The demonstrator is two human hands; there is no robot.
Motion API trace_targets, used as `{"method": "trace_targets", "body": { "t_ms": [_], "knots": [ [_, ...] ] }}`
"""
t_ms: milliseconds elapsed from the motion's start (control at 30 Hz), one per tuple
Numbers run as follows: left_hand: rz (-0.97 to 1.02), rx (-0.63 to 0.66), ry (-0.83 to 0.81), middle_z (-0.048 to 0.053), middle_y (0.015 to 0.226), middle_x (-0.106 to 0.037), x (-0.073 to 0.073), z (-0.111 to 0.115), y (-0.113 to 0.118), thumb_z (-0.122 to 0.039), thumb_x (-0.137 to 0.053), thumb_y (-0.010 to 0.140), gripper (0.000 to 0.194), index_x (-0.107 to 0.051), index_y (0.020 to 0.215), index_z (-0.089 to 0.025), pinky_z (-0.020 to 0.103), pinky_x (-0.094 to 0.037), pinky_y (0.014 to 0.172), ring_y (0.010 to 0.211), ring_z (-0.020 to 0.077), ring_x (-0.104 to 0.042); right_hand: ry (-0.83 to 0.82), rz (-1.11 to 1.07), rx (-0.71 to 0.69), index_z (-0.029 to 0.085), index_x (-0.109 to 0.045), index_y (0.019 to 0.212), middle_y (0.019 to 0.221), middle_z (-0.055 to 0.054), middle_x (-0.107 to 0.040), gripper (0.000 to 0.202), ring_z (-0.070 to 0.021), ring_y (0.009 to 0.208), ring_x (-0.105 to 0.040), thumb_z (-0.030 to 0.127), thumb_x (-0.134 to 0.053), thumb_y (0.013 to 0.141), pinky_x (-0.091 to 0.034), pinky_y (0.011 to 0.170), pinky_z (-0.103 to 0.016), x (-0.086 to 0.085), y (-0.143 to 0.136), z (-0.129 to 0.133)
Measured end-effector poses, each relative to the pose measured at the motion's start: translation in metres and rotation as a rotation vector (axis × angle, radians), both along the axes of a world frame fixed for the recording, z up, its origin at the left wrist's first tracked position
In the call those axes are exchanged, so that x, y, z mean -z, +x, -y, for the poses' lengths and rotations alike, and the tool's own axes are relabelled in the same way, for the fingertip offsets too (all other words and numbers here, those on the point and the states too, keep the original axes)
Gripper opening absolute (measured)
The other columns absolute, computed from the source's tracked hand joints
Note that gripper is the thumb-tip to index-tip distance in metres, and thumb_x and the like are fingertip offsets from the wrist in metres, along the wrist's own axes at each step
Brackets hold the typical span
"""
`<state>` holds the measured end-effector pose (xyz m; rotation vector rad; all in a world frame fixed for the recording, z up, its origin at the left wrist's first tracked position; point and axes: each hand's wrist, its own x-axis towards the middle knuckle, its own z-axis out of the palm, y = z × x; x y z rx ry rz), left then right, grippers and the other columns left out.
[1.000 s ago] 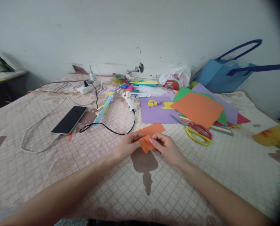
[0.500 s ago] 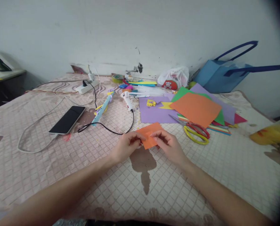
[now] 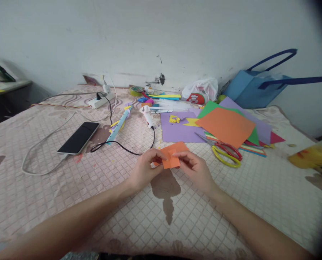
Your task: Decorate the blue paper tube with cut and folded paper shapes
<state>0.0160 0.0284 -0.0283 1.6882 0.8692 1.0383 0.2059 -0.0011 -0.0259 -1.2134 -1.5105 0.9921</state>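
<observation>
A small piece of orange paper (image 3: 173, 159) with creases and a folded flap is held between both hands, just above the tablecloth. My left hand (image 3: 148, 167) pinches its left side, thumb below and fingers on top. On the opposite side, my right hand (image 3: 195, 167) pinches it between thumb and forefinger. Part of the paper's edges is hidden behind the fingers. Just beyond lies a purple sheet (image 3: 174, 131) with yellow scraps (image 3: 174, 119) on it. Scissors (image 3: 226, 155) with red and yellow handles rest to the right of my right hand.
A glue gun (image 3: 147, 116) trails a black cord close to my left hand. Further left lie a phone (image 3: 79, 138) on a cable and a power strip (image 3: 100, 101). Coloured sheets (image 3: 226, 126) are stacked at right, before a blue bag (image 3: 250, 90).
The front flap of the orange paper now sits squarer and flatter toward me. Both hands have shifted only slightly, still pinching the paper. The view has moved a little.
</observation>
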Motion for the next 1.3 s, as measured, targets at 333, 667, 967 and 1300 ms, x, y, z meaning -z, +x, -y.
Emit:
{"method": "trace_targets", "body": {
  "t_ms": [333,667,967,1300],
  "knots": [
    [0.143,0.0,-0.028,0.003,0.086,-0.06,0.0,0.0,0.001,-0.004,-0.054,0.07,0.017,-0.06,0.08,-0.016,0.027,-0.046,0.077,0.081,0.013,-0.058,0.107,0.039,-0.007,0.024,-0.062,0.089,0.09,-0.003,-0.066,0.011,-0.0174,0.084,-0.061,0.019,-0.061,0.079,-0.049,0.078,-0.032,0.003,0.002,0.0],
    [0.097,-0.043,-0.023,0.004,0.082,-0.061,-0.001,0.002,0.002,-0.023,-0.066,0.077,0.009,-0.062,0.078,-0.015,0.027,-0.045,0.072,0.078,0.0136,-0.057,0.065,-0.091,0.015,0.021,-0.06,0.077,0.077,0.0,-0.058,0.01,-0.014,0.074,-0.057,0.029,-0.067,0.079,-0.046,0.07,-0.028,-0.004,-0.004,0.002],
    [0.206,-0.075,-0.362,0.003,0.074,-0.064,-0.002,0.007,0.009,-0.031,-0.071,0.073,0.021,-0.061,0.076,-0.013,0.024,-0.043,0.062,0.067,0.0111,-0.057,-0.101,-0.265,0.098,0.02,-0.055,0.077,0.069,0.003,-0.058,0.018,-0.011,0.062,-0.057,0.032,-0.068,0.078,-0.046,0.062,-0.026,-0.002,-0.016,0.007],
    [0.262,-0.069,-0.42,0.002,0.076,-0.065,-0.001,0.008,0.011,-0.031,-0.074,0.07,0.025,-0.058,0.078,-0.013,0.023,-0.044,0.066,0.071,0.0108,-0.059,-0.1,-0.294,0.121,0.025,-0.048,0.101,0.073,0.005,-0.058,0.028,-0.0108,0.063,-0.055,0.025,-0.065,0.079,-0.046,0.06,-0.025,-0.002,-0.02,0.006]
  ]
}}
